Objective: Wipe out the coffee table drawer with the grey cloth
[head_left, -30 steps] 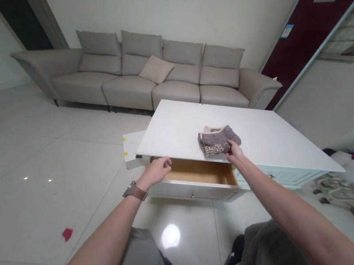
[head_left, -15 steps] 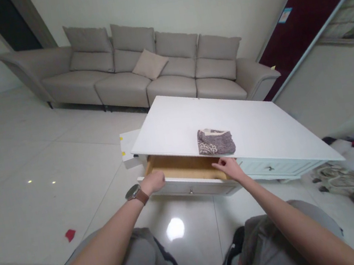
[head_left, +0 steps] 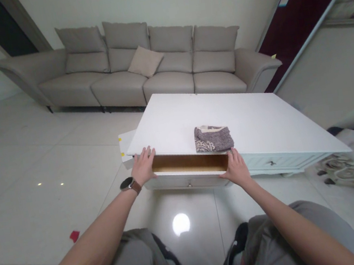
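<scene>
A white drawer (head_left: 171, 181) stands partly pulled out under the tabletop, its wooden inside (head_left: 188, 163) showing. At its left end, my left hand (head_left: 143, 166) is open, fingers spread up over the tabletop's edge and thumb by the drawer front. My right hand (head_left: 237, 167) is at the other end, also open, its fingertips at the table edge and its thumb on the top of the drawer front. Just beyond those fingertips a folded grey-brown patterned cloth (head_left: 213, 139) lies near the edge of the white coffee table (head_left: 248, 116).
Behind the table stands a long beige sofa (head_left: 115, 81) with a loose cushion (head_left: 144, 61). Another white drawer (head_left: 124, 142) juts out at the table's left end. A red scrap (head_left: 74, 236) lies on the tiled floor. Coiled hoses or cables (head_left: 348, 172) lie at right.
The drawer has moved inward, so its opening is narrower. My left hand has gone from a closed grasp on the drawer front to spread fingers. My right hand has shifted to the drawer's right corner.
</scene>
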The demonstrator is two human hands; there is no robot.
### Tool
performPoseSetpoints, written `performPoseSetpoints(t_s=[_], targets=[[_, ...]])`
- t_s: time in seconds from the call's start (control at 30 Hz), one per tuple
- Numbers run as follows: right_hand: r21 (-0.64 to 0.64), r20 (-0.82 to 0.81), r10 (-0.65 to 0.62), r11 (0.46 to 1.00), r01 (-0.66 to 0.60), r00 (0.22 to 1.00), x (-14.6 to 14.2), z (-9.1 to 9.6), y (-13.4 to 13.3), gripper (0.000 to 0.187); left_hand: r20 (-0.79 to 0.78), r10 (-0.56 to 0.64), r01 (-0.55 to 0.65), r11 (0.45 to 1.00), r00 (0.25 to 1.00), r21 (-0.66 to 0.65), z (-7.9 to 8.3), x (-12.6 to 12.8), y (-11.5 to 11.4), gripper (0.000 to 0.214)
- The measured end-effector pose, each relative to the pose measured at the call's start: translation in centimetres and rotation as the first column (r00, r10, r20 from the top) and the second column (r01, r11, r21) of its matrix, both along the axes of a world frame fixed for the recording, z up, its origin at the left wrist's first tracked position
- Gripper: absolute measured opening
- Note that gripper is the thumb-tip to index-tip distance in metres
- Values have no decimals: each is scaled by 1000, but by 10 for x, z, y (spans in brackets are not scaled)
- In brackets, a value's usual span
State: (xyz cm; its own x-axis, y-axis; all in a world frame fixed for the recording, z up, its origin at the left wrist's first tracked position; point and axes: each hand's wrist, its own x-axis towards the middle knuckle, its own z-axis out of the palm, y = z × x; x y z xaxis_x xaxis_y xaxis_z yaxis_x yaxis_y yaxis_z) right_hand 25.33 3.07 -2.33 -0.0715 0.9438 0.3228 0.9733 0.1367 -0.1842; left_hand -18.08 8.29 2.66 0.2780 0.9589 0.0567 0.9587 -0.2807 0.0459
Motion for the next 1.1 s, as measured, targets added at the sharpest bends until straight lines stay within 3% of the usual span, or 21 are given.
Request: performPoseSetpoints(t_s=[0.17,0.33,0.67,1.1], targets=[[47,-109,-71,996,77,992,4,-8,16,109,28,18,-18,1000,999,4,-12,-4,21,105],[92,-53,-56,994,61,997,12,-14,24,91,11,8,-9,996,1000,89,-17,-1,34,93],[174,24,-151,974,145,988,10,-32,33,67,-91,83,-70,987,992,148,-8,20,41,50],[226,-34,-237,945,238,971,13,-52,43,55,-108,99,-87,990,989,115,-7,31,49,30]])
